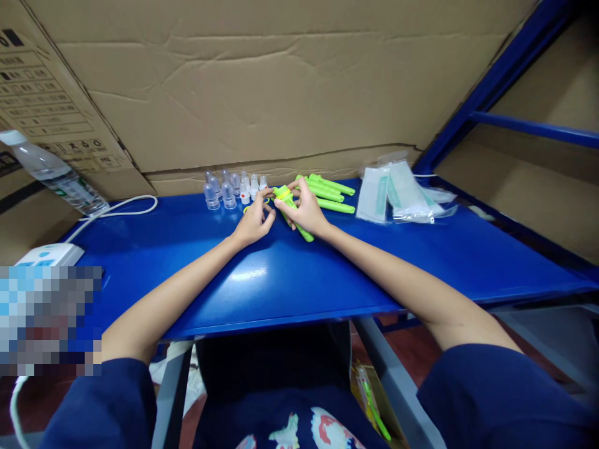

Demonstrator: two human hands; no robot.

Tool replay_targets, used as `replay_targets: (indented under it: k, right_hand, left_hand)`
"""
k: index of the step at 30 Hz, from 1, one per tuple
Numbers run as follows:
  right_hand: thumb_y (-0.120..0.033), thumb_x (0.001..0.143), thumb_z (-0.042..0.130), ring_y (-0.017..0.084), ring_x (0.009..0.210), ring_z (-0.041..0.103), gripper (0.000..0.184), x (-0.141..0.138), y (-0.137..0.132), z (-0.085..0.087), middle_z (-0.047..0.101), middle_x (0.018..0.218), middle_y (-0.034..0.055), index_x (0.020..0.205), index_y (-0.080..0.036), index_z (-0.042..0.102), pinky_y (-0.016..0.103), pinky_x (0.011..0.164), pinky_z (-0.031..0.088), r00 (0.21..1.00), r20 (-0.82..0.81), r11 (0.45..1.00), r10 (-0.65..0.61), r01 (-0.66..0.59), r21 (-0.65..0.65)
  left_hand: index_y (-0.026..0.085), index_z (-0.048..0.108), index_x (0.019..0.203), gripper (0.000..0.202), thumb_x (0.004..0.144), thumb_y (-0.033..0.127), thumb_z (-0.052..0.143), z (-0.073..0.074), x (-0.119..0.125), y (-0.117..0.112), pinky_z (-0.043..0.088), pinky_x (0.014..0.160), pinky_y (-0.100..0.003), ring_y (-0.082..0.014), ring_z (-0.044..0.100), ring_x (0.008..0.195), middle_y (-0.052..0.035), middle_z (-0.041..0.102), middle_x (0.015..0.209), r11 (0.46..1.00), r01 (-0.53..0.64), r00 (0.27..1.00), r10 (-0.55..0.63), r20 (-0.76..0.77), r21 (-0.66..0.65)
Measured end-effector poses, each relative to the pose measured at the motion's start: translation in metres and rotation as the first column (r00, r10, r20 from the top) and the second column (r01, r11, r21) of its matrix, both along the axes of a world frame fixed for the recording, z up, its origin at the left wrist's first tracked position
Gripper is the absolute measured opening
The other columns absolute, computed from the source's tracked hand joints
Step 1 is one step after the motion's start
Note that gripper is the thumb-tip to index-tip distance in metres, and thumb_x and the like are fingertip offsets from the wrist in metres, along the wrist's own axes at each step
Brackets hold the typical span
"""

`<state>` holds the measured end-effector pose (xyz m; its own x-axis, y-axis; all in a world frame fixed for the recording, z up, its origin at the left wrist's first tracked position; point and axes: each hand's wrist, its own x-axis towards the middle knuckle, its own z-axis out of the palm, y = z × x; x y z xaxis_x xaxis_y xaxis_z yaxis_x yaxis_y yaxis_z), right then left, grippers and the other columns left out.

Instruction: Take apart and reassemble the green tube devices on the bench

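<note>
My right hand [306, 209] is closed round a bright green plastic tube-shaped piece [306, 236] with a yellow ring [285, 194] near its wider upper end. The piece slants, its narrow end toward me. My left hand [255, 221] is beside it, thumb and fingers apart, the fingertips close to or touching its upper end. A thin yellow loop [246, 209] shows by the left fingers, partly hidden. Several similar green tube pieces [334, 204] lie just right of my right hand. Behind my left hand stand several clear plastic caps [228, 196] and small white-based nozzle pieces [254, 185].
Clear plastic packets [407, 193] lie on the blue table [224, 293] at right. A water bottle [56, 174] leans at far left, near a white cable and power strip [56, 254]. A cardboard wall [262, 93] closes the back; a blue metal frame [496, 87] rises at right.
</note>
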<state>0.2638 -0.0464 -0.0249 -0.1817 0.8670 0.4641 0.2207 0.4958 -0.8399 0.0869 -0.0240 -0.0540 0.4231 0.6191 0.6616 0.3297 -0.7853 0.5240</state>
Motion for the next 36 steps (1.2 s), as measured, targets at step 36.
replay_targets:
  k: [36]
  right_hand:
    - [-0.076, 0.086, 0.057, 0.012, 0.036, 0.050, 0.057, 0.0016, 0.0040, 0.0003, 0.065, 0.077, 0.0036, 0.104, -0.022, 0.051, 0.029, 0.030, 0.036, 0.998, -0.045, 0.999, -0.040, 0.040, -0.006]
  left_hand:
    - [0.022, 0.015, 0.162, 0.077, 0.093, 0.012, 0.045, -0.0021, -0.0018, 0.0036, 0.060, 0.088, -0.039, -0.0175, 0.068, 0.094, -0.0201, 0.045, 0.150, 0.988, 0.089, 0.983, -0.066, -0.172, 0.128]
